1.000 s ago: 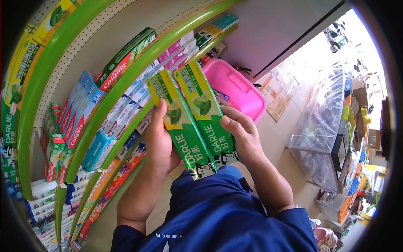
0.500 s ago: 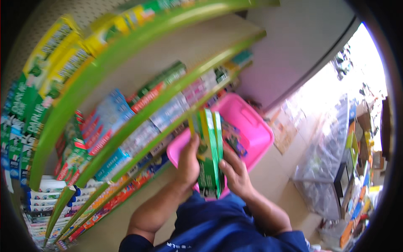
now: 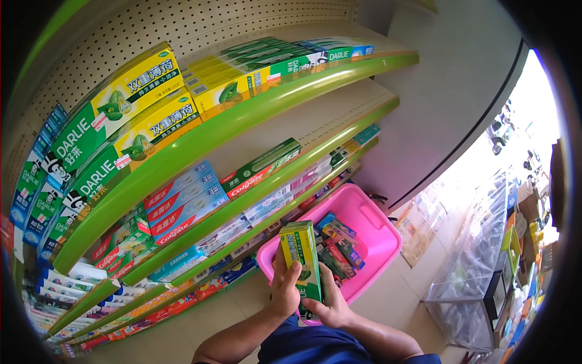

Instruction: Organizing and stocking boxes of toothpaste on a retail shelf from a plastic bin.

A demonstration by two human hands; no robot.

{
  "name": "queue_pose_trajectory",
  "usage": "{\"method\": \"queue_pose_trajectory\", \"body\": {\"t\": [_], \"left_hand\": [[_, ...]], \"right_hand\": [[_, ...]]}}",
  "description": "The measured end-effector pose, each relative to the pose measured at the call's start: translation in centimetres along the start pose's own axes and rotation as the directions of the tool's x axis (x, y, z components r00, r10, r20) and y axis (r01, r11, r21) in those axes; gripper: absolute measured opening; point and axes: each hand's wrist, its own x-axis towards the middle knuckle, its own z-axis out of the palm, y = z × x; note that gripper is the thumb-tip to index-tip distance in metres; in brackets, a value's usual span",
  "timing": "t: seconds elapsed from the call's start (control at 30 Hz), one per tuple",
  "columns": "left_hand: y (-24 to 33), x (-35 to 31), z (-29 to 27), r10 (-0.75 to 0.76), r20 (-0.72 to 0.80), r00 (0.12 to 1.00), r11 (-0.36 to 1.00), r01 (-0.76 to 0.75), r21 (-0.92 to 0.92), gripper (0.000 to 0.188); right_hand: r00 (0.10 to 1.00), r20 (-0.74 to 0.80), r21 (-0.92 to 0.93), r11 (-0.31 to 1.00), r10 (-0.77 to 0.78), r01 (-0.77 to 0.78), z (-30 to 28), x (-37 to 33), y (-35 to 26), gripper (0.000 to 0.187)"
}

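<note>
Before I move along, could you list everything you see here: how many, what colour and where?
held boxes: count unclear, yellow and green, lower centre
tub: one, pink, beside the shelves
packages: several, mixed colours, inside the tub
shelves: several, pale with green edges, left and centre
yellow-green boxes: several, upper shelf
blue-red boxes: several, next shelf down
green-red boxes: several, same shelf
panel: one, grey, upper right
plastic sheeting: count unclear, transparent, right
tiled floor: one, beige, lower right
shirt: one, dark blue, bottom edge
left grip: one, bare, boxes' left side
right grip: one, bare, boxes' right side
</note>
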Motion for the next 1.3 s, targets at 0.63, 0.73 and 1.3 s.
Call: {"method": "queue_pose_trajectory", "body": {"t": [0.63, 0.73, 1.3], "left_hand": [[2.5, 4.9, 6.9, 0.129, -0.345, 0.930, 0.974, -0.185, -0.133, 0.050], [0.9, 5.3, 9.5, 0.180, -0.443, 0.878, 0.939, -0.288, -0.188, 0.054], [2.4, 6.7, 12.5, 0.318, 0.395, 0.862, 0.821, -0.459, 0.340, 0.058]], "right_hand": [[0.875, 0.460, 0.482, 0.784, 0.152, -0.390, -14.1, 9.8, -4.5, 0.085], [0.885, 0.457, 0.458, 0.830, 0.086, -0.317, -16.8, 10.8, -4.7, 0.079], [0.968, 0.244, 0.265, 0.956, 0.063, -0.129, -25.0, 10.2, -1.5, 0.041]]}}
